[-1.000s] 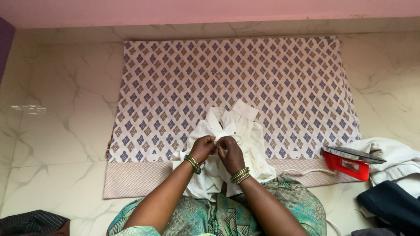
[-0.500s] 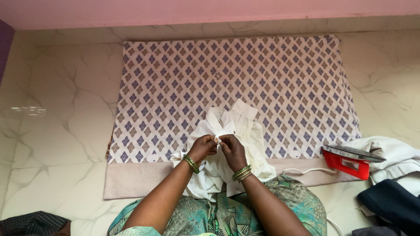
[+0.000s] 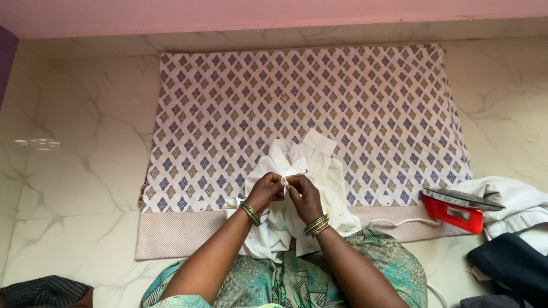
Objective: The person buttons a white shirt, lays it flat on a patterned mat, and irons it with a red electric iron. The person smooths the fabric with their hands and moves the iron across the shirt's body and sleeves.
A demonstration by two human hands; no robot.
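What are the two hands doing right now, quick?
Left hand: closed, pinching the front of the white shirt.
Right hand: closed, pinching the same spot on the white shirt, fingertips meeting the left hand's.

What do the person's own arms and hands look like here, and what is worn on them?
Both forearms are bare, with no sleeves showing below the elbow. The left hand has green and gold bangles at the wrist; the right hand has a similar, slightly thicker stack. No gloves or rings can be made out.

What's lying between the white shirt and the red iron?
In the head view, only patterned cloth and a white cord lie between the white shirt and the red iron.
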